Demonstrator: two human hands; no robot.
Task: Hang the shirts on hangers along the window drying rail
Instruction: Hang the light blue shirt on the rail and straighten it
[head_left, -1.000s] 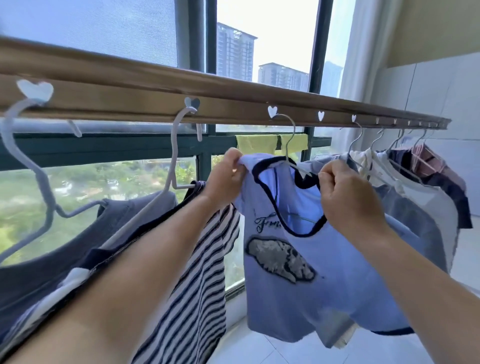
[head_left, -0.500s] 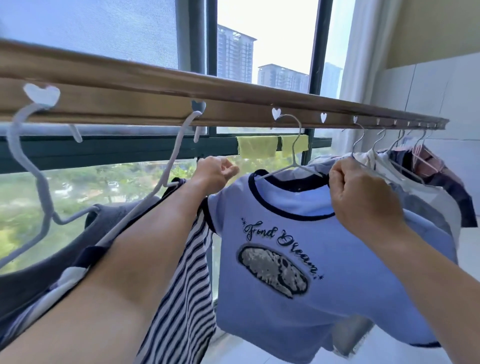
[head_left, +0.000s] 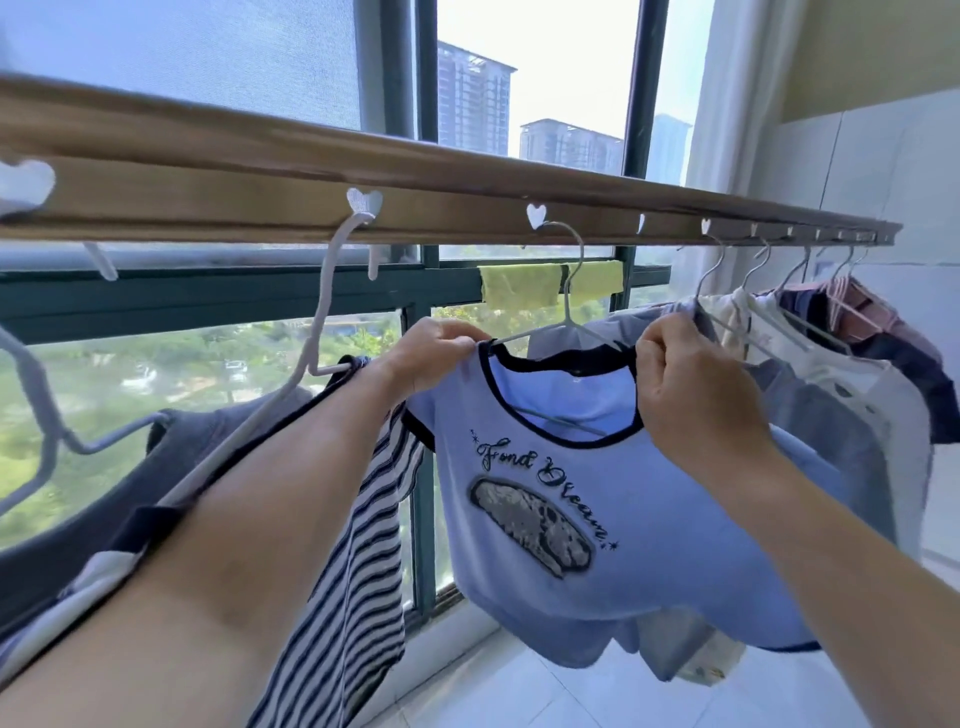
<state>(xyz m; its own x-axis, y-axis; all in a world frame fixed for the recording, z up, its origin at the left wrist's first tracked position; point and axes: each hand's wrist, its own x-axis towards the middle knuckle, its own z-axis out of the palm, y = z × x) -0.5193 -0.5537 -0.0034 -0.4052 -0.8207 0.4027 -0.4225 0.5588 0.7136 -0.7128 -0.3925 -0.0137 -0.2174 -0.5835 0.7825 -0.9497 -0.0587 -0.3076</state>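
Observation:
A light blue shirt (head_left: 597, 525) with a dark collar and a printed front hangs on a thin wire hanger (head_left: 569, 291) hooked on the wooden drying rail (head_left: 467, 187). My left hand (head_left: 436, 358) pinches the shirt's left shoulder at the collar. My right hand (head_left: 696, 395) grips its right shoulder. A striped shirt (head_left: 353, 571) on a white hanger (head_left: 322, 312) hangs just left, under my left forearm. A dark grey shirt (head_left: 119, 493) hangs further left.
Several more shirts on hangers (head_left: 831, 374) crowd the rail's right end near a tiled wall (head_left: 893, 171). Yellow cloths (head_left: 519, 286) drape on the window frame. White floor tiles (head_left: 519, 686) lie below.
The blue shirt has been spread flatter on its hanger, front print now facing me. My left hand moved right onto the collar's left shoulder; my right hand stays on the right shoulder.

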